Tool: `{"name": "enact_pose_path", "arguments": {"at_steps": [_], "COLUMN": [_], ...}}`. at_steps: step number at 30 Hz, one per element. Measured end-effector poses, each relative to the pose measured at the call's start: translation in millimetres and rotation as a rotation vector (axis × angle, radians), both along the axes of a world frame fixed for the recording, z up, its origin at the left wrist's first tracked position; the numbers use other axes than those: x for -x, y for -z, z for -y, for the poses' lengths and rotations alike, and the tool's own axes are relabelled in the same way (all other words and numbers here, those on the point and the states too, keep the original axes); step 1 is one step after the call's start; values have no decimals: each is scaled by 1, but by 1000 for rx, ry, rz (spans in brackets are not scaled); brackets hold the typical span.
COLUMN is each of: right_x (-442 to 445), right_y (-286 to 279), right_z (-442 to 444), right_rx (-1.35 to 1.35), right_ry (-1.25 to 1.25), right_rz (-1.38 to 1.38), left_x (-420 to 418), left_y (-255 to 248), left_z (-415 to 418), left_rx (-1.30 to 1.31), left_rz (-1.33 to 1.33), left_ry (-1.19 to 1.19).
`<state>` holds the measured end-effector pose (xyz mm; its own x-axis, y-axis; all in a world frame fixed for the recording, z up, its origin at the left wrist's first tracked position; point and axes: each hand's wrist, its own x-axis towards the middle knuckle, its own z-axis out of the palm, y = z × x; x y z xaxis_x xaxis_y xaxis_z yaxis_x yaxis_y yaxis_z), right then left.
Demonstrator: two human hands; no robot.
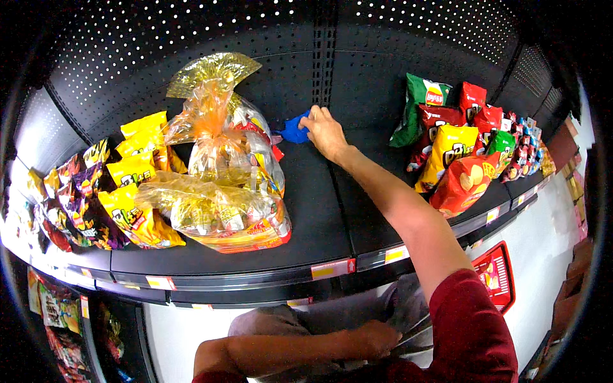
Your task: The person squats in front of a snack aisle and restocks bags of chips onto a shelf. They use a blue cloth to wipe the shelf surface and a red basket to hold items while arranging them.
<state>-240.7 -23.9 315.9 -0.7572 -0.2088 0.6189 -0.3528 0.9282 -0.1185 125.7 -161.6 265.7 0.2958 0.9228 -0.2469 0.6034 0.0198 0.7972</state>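
My right hand [326, 130] reaches deep over the black metal shelf [316, 210] and grips a crumpled blue cloth [295, 129], pressed to the shelf near its back panel. Left of the cloth stand clear bags of packaged snacks [230, 220], one tied at the neck with a shiny orange ribbon [210, 127]. Low in the picture, my left arm lies across my body, with my left hand [378, 339] near my lap. Its fingers are in shade, and whether they hold anything is unclear.
Yellow snack bags [139, 215] and dark purple ones [84, 206] stand at the left. Farther right are a green Lay's bag [424, 107], a yellow bag [448, 155] and a red-orange bag [464, 184]. Price tags [333, 269] line the shelf edge. A red basket [503, 282] is below.
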Motion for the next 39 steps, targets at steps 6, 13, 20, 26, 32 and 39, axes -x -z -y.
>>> {"name": "enact_pose_path", "arguments": {"at_steps": [6, 13, 20, 26, 32, 39], "right_x": [4, 6, -13, -17, -20, 2], "right_y": [-58, -267, -209, -33, 15, -128], "right_z": [-20, -61, -32, -33, -45, -85], "right_rx": [-43, 212, 196, 191, 244, 352], "right_ry": [-13, -36, 92, 147, 180, 208], "right_rz": [-179, -714, -573, -212, -60, -675], "left_x": [6, 4, 6, 4, 15, 8], "left_y": [25, 17, 12, 8, -8, 12], "left_z": [9, 10, 9, 8, 4, 13], "left_rx": [-318, -204, -132, -76, -23, -148], "left_rz": [60, -57, -69, -31, -45, -74], "left_ry": [-151, -105, -60, -61, -112, -155]}}
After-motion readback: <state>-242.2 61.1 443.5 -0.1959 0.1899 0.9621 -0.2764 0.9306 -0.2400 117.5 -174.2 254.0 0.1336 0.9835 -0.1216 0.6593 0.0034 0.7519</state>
